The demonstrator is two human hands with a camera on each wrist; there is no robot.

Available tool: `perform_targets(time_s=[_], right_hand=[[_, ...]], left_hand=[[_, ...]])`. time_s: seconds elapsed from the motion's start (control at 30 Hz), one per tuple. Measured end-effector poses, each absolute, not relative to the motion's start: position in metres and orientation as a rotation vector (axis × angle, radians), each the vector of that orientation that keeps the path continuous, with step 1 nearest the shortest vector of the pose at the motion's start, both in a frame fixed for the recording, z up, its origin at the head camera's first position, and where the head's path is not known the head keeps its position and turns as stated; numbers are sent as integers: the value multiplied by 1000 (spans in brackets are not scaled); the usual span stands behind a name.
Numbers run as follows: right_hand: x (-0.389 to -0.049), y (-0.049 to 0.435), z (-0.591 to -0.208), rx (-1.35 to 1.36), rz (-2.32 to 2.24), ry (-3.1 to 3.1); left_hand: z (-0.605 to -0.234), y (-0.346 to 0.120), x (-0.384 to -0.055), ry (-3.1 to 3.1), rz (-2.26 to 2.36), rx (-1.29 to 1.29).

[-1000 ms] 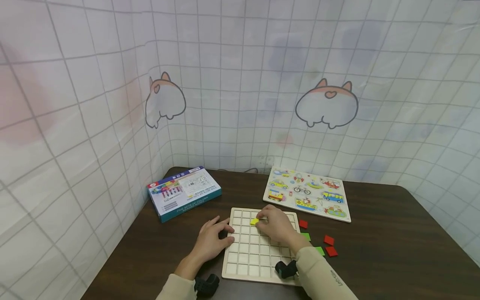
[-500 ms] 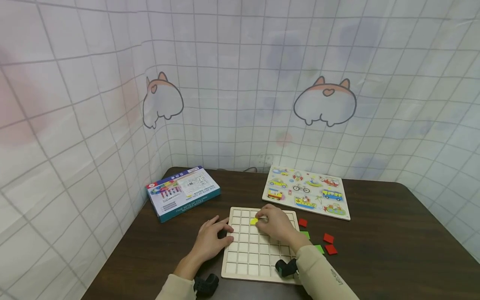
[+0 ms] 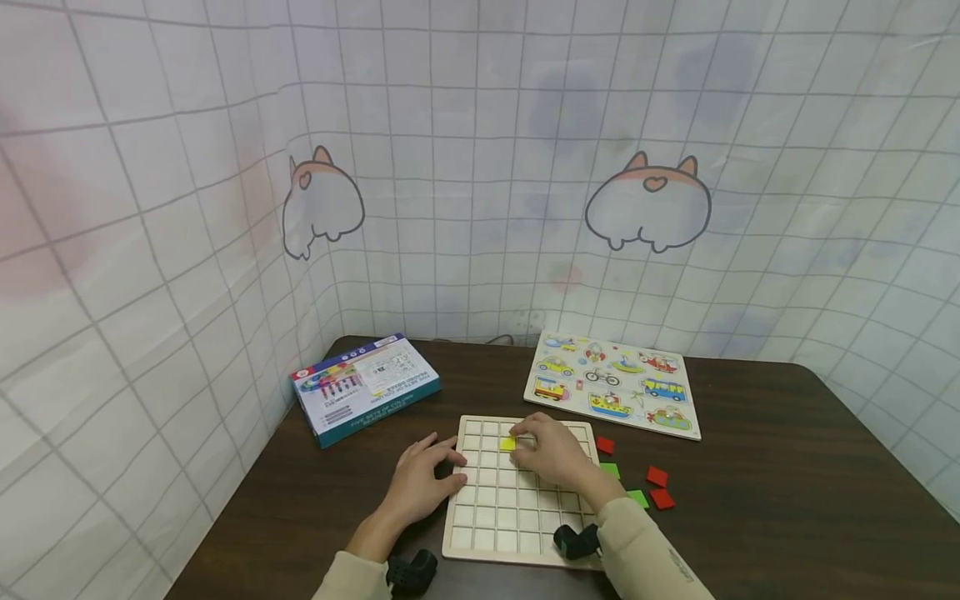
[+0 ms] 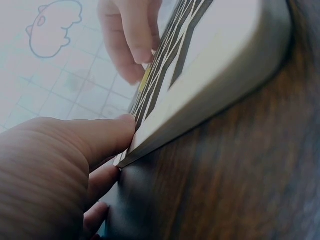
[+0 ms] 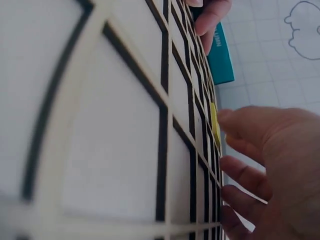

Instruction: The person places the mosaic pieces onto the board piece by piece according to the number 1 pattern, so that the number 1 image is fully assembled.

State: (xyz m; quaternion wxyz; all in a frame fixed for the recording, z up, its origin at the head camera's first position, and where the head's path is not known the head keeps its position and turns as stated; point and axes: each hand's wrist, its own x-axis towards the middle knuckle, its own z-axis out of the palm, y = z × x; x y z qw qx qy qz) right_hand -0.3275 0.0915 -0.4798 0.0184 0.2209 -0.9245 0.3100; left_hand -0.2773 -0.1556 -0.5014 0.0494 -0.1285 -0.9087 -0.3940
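Observation:
A square wooden grid board (image 3: 486, 495) with pale cells lies on the dark table. One yellow square tile (image 3: 507, 444) lies flat at a cell in its second row from the back. The right hand (image 3: 551, 450) reaches over the board, with thumb and index finger at the tile's right side. In the right wrist view, the thumb and index finger pinch at the thin yellow tile (image 5: 215, 124). The left hand (image 3: 422, 482) rests thumb and index fingertips on the board's left rim, its other fingers loosely extended. Part of the board is hidden under the right forearm.
Right of the board lie several loose tiles: a red tile (image 3: 662, 498), more red ones, and green ones such as the green tile (image 3: 637, 498). A boxed set (image 3: 367, 387) stands back left. A vehicle picture board (image 3: 611, 383) lies back right, before the grid-patterned curtain (image 3: 480, 208).
The yellow tile, slightly tilted a second ago, now lies flatter at its cell. The right fingers have shifted very slightly; the left hand stays at the rim.

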Motion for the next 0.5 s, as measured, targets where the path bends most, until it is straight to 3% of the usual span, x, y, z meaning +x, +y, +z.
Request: perform_targets(time_s=[0.27, 0.5], right_hand=[[-314, 101, -471, 785, 1011, -2873], [-303, 117, -465, 671, 1077, -2817]], left_hand=[[-502, -157, -277, -2774, -1202, -412], [-501, -155, -277, -2765, -1205, -417]])
